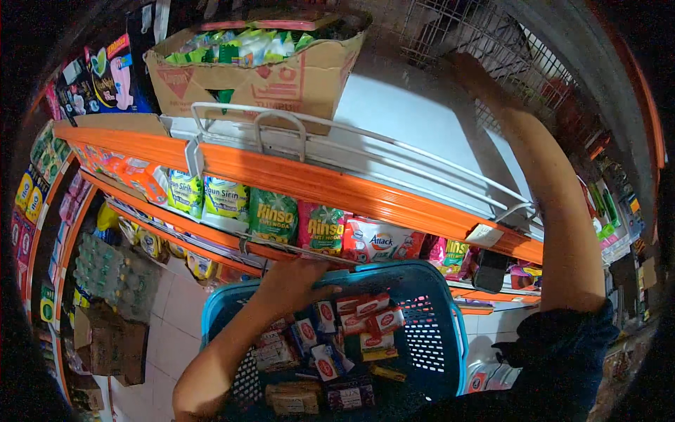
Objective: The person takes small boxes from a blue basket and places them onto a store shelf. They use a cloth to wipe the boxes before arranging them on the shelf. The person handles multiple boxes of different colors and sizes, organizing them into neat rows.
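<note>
My left hand (295, 279) grips the far rim of a blue plastic shopping basket (453, 327), its thumb on the inner side. Boxed bars of soap lie loose in the basket, among them red-and-white boxes (369, 314), a purple Lux box (350, 394) and a tan pack (292, 398). My right arm stretches over the upper shelf (416, 105). At its end my right hand (466, 74) is in deep shadow beside a wire mesh rack (443, 31), and its fingers are hard to make out.
A white wire rail (369, 140) and orange price strip (327, 182) edge the upper shelf. An open carton (253, 89) of green packets stands on it. Detergent pouches (274, 216) line the shelf below. A brown carton (116, 343) sits on the tiled floor at left.
</note>
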Tool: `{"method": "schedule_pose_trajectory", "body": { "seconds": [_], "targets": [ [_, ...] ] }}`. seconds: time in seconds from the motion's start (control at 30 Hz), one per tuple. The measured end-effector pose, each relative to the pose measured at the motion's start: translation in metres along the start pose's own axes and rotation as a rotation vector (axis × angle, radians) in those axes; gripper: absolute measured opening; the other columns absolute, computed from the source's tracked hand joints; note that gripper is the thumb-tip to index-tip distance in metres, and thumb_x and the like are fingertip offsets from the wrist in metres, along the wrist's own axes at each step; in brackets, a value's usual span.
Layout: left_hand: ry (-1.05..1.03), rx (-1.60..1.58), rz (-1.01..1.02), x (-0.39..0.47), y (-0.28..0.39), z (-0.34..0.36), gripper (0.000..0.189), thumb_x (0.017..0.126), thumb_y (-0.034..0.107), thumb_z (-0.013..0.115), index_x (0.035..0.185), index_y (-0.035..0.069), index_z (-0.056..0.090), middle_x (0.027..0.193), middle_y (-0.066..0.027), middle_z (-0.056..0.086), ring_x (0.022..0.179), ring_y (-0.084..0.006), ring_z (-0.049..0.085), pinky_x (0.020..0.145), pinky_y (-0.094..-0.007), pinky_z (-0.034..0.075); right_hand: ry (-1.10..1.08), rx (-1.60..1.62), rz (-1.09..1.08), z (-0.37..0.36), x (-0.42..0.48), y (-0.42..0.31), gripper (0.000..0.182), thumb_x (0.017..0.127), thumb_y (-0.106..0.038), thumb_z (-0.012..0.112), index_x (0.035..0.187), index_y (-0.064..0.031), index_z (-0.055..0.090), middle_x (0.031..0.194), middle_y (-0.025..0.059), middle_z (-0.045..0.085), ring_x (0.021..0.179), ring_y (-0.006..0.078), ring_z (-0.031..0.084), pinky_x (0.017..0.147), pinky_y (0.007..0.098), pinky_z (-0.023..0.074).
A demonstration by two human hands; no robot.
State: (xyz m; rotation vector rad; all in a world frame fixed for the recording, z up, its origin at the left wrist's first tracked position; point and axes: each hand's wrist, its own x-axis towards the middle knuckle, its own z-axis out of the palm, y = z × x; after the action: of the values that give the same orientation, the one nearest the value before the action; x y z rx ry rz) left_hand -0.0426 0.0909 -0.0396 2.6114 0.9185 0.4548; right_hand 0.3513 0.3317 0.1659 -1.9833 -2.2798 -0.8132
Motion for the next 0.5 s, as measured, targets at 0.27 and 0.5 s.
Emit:
{"method": "schedule_pose_trajectory", "body": {
  "seconds": [0.27,0.5],
  "targets": [
    [-0.022,-0.065,-0.066,-0.014,-0.014,-0.005,0.044,0.075,0.046,0.051,0.093,0.006,0.055,0.078,-0.0161,0.059,0.075,-0.0318,0.058,0.064,-0.0421,0.046,-0.138,-0.068,0.05,-0.025,-0.031,0.018,0.047,0.067,-0.023,0.066,0.105,0.0005,0.052,0.097,0.0149,0.056,0.084,0.0255,0.055,0.075,0.0375,0.0429],
    [-0.051,-0.093,-0.005,-0.016,-0.028,0.001,0.049,0.077,0.049,0.047,0.096,0.005,0.054,0.08,-0.018,0.059,0.08,-0.0337,0.056,0.068,-0.0435,0.044,-0.414,-0.163,0.13,-0.055,-0.057,0.026,0.049,0.066,-0.023,0.066,0.105,0.0022,0.051,0.097,0.0148,0.056,0.081,0.0248,0.055,0.072,0.0376,0.0432]
  ]
}}
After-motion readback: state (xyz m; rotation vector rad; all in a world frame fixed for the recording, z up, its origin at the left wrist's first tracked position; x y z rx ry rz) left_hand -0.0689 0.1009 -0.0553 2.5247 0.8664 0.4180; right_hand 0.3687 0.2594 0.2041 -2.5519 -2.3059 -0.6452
